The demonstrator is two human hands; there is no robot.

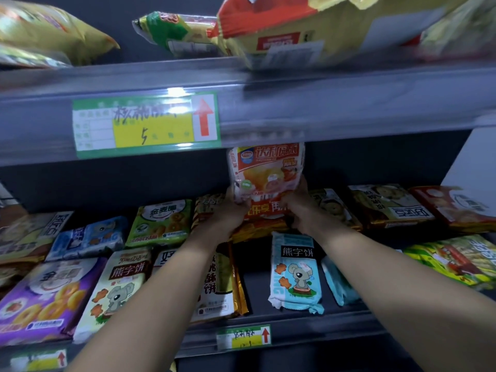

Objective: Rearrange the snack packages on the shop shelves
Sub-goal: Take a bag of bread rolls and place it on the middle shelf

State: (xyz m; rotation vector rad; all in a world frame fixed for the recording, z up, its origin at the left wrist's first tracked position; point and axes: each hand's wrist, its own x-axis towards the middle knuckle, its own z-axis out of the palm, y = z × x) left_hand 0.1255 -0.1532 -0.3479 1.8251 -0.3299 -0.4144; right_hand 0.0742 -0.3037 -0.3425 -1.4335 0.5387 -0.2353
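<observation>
Both hands reached deep into the lower shelf (295, 326) and held one orange-and-white snack bag (267, 174) upright between them. The left hand (228, 210) had its grip closed on the bag's lower left corner, and the right hand (300, 208) gripped the lower right corner, fingers curled round the edge. The bag stood near the back of the shelf, its top just under the front lip of the upper shelf (349, 103), and its bottom met an orange packet (264, 214) lying flat beneath it. Around the hands the lower shelf carried many flat packets: a green biscuit packet (161, 224) to the left, a purple biscuit packet (45, 299) at the front left, a cream bear-biscuit packet (118, 288) beside it, and a pale blue bear-biscuit packet (295, 272) under the right forearm. A gold-edged packet (220, 285) lay between the two forearms. On the upper shelf sat large yellow bags (308, 30), blurred. A green and yellow price tag (146, 124) with a red arrow hung on the upper shelf's front edge, and a smaller price tag (243, 338) sat on the lower shelf's edge.
</observation>
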